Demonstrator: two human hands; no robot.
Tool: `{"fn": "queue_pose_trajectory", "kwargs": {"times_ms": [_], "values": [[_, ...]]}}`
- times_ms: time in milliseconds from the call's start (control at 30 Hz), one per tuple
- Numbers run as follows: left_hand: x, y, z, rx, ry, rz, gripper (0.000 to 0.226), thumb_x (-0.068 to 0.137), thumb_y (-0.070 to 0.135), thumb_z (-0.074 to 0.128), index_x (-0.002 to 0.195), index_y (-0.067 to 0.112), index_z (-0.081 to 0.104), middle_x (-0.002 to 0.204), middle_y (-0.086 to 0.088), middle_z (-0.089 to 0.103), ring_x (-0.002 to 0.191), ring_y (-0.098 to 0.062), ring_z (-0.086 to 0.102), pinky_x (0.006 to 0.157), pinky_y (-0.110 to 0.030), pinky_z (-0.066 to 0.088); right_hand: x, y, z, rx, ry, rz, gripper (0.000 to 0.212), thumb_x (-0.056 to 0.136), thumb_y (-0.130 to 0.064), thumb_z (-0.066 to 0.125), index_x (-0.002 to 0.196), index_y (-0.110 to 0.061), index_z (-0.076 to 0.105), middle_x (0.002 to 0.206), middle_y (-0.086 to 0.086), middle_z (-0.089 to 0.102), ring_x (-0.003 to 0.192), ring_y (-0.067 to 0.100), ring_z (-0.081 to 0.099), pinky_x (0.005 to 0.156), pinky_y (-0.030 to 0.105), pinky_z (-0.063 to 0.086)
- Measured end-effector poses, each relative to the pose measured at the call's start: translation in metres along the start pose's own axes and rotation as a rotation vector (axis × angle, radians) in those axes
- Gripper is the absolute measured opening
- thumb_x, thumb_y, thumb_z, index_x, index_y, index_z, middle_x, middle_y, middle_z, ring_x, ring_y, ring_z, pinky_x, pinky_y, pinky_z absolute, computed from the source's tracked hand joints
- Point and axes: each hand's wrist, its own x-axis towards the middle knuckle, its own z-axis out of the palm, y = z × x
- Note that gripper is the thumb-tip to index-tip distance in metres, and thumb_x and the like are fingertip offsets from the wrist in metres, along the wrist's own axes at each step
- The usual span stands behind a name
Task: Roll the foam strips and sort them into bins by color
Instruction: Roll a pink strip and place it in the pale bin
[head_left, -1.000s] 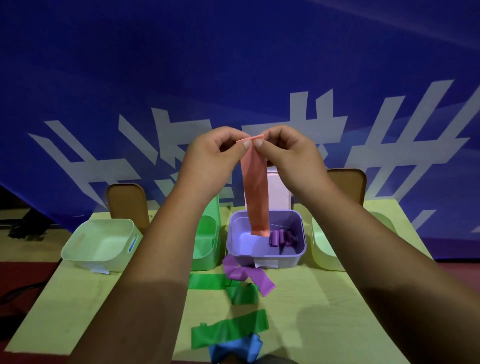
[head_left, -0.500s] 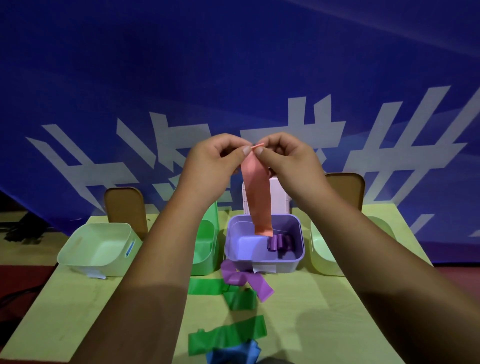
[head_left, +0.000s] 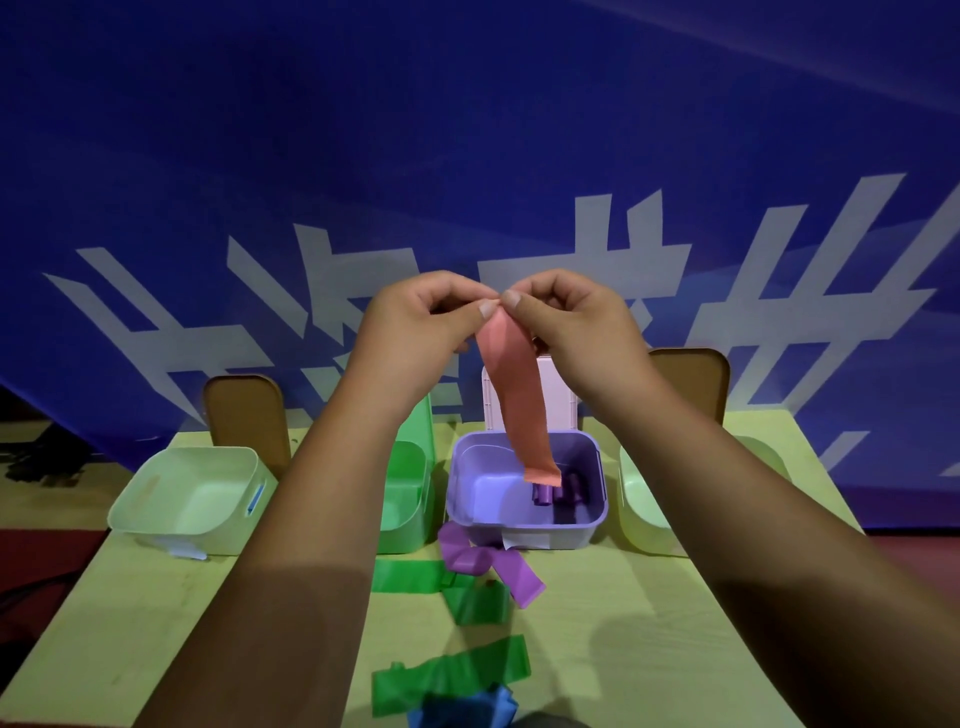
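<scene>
An orange foam strip (head_left: 517, 395) hangs in the air above the purple bin (head_left: 524, 525). My left hand (head_left: 415, 327) and my right hand (head_left: 571, 322) both pinch its top end between thumb and fingers, held up in front of me. The strip's lower end dangles over the purple bin, which holds purple rolls (head_left: 556, 491). On the table lie a purple strip (head_left: 488, 564), green strips (head_left: 452, 675) and a blue strip (head_left: 467, 709).
A pale green bin (head_left: 182, 499) stands at the left, a green bin (head_left: 410, 499) behind my left forearm, a yellow-green bin (head_left: 644, 509) at the right. A pink bin (head_left: 558, 400) sits behind the purple one. Two brown chair backs (head_left: 244, 415) rise behind the table.
The top end of the orange strip has curled in tighter between my fingertips, and the hanging part now bends to the right. Both hands stay close together.
</scene>
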Motion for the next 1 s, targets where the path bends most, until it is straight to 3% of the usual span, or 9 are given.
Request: {"fn": "queue_pose_trajectory", "kwargs": {"times_ms": [100,367,533,700,867,1000], "values": [[0.002,-0.003,-0.001,-0.077,-0.017,-0.04,0.015,0.097,0.016,0.079,0.106,0.026,0.085,0.1,-0.001,0.083,0.101,-0.029,0.079,0.096,-0.055,0.064,0.002,0.001,0.001,0.017,0.009,0.013,0.005,0.099,-0.019,0.074,0.098,-0.016,0.077,0.082,0.008,0.074,0.074,0.015,0.066,0.076,0.04,0.059],[0.003,0.002,-0.003,-0.265,-0.029,-0.18,0.018,0.094,0.003,0.08,0.11,0.011,0.083,0.104,-0.01,0.084,0.102,-0.026,0.082,0.097,-0.041,0.064,0.005,-0.001,0.004,0.044,-0.002,0.03,0.006,0.096,-0.012,0.073,0.098,-0.017,0.077,0.091,0.011,0.076,0.081,0.016,0.07,0.088,0.049,0.062],[0.006,0.003,-0.003,-0.304,-0.01,-0.222,0.02,0.092,-0.001,0.08,0.109,0.009,0.083,0.102,-0.012,0.084,0.101,-0.027,0.082,0.095,-0.036,0.064,0.006,-0.005,0.007,0.066,-0.013,0.054,0.009,0.096,-0.006,0.07,0.102,-0.01,0.075,0.087,0.009,0.072,0.077,0.016,0.066,0.079,0.042,0.058],[0.007,0.004,-0.003,-0.292,0.016,-0.213,0.022,0.091,-0.001,0.081,0.111,0.008,0.083,0.101,-0.011,0.084,0.1,-0.026,0.082,0.099,-0.039,0.064,0.006,-0.007,0.009,0.058,-0.026,0.036,0.01,0.098,-0.016,0.075,0.101,-0.006,0.074,0.092,0.025,0.072,0.078,0.024,0.066,0.08,0.05,0.059],[0.009,-0.001,-0.008,-0.302,-0.011,-0.197,0.022,0.091,0.001,0.081,0.111,0.01,0.084,0.107,-0.012,0.083,0.106,-0.03,0.08,0.105,-0.047,0.061,0.009,-0.008,0.011,0.073,-0.016,0.039,0.009,0.097,-0.015,0.077,0.106,-0.013,0.074,0.083,0.007,0.067,0.079,0.019,0.064,0.078,0.04,0.055],[0.009,-0.005,-0.012,-0.317,-0.012,-0.194,0.022,0.093,0.001,0.079,0.111,0.013,0.083,0.109,-0.015,0.083,0.109,-0.033,0.079,0.106,-0.051,0.06,0.01,-0.01,0.013,0.069,-0.02,0.028,0.011,0.097,-0.013,0.076,0.107,-0.013,0.074,0.084,0.005,0.068,0.08,0.019,0.066,0.081,0.045,0.059]]}}
